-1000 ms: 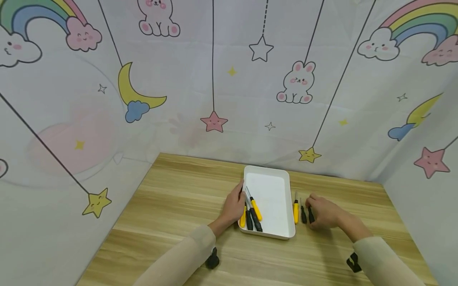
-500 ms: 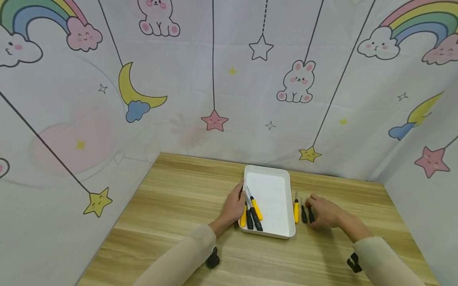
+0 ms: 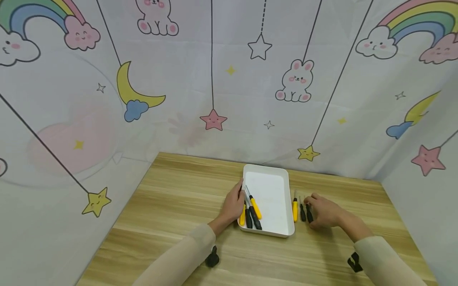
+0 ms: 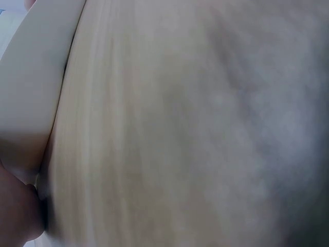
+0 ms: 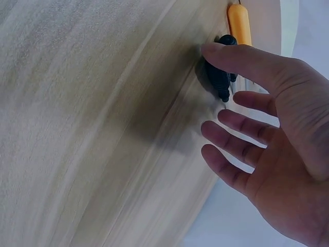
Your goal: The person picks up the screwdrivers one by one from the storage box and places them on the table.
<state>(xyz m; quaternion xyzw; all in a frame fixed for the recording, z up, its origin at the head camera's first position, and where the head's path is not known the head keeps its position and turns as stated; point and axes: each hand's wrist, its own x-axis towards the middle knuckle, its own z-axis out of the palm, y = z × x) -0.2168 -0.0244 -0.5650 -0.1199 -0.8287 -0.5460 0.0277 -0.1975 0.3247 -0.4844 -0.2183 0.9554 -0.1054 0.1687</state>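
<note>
A white tray (image 3: 272, 198) sits on the table, with several screwdrivers (image 3: 255, 206) with yellow or black handles along its left side. My left hand (image 3: 233, 204) grips the tray's left wall; the left wrist view shows only part of that hand beside the wall. To the right of the tray, one yellow-handled screwdriver (image 3: 295, 210) and two small black-handled ones stand side by side on the wood. My right hand (image 5: 277, 128) is at the outermost black-handled screwdriver (image 5: 218, 77), thumb touching its handle, the other fingers spread and slightly bent.
The wood-grain table (image 3: 186, 186) meets a white patterned cloth (image 3: 243, 139) at the back and sides. Black wrist mounts (image 3: 212, 258) hang below the sleeves. In the left wrist view, the table fills most of the picture and is blurred.
The black-handled screwdriver by my right hand shifts only slightly in the picture, along with the whole view. Both hands keep their places.
</note>
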